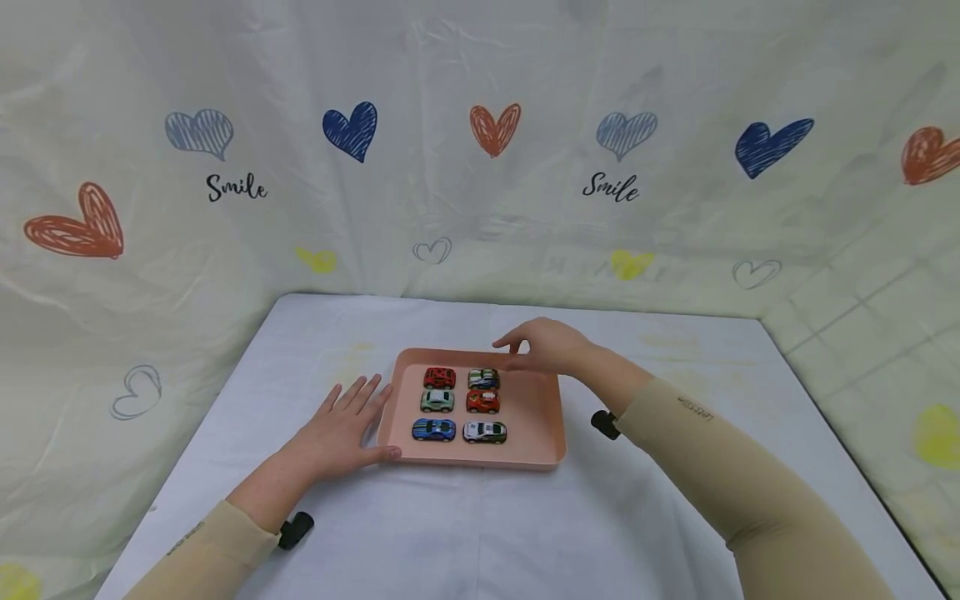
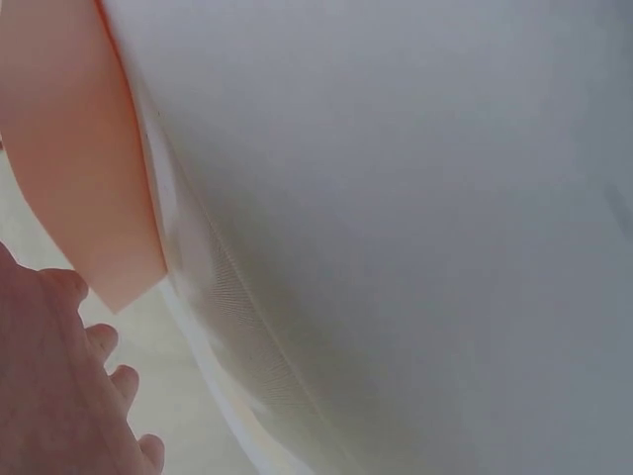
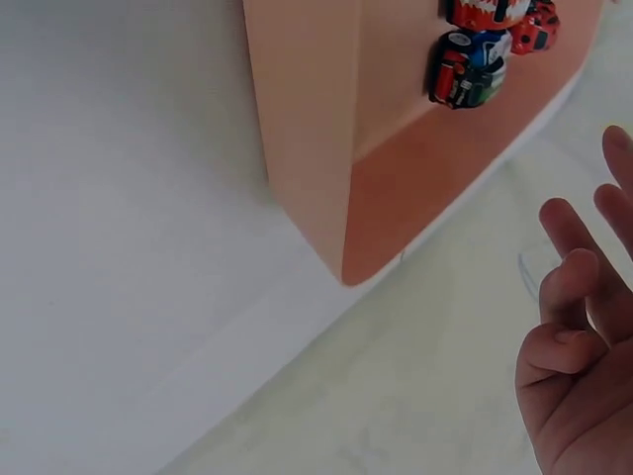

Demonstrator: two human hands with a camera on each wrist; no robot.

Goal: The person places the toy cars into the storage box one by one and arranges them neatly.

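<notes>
A pink tray lies on the white cloth, with several toy cars in two columns. The left column has a red spotted car, a pale green car and a blue car. On the right are a striped multicoloured car, an orange-red car and a white car. My left hand lies flat with spread fingers by the tray's left side, thumb at its front corner. Above the tray's back rim, my right hand hovers with loosely bent fingers, holding nothing.
White cloth covers the table around the tray. A pale curtain printed with hearts and "Smile" hangs behind the table and along its sides. Small black devices sit at both wrists, under beige sleeves.
</notes>
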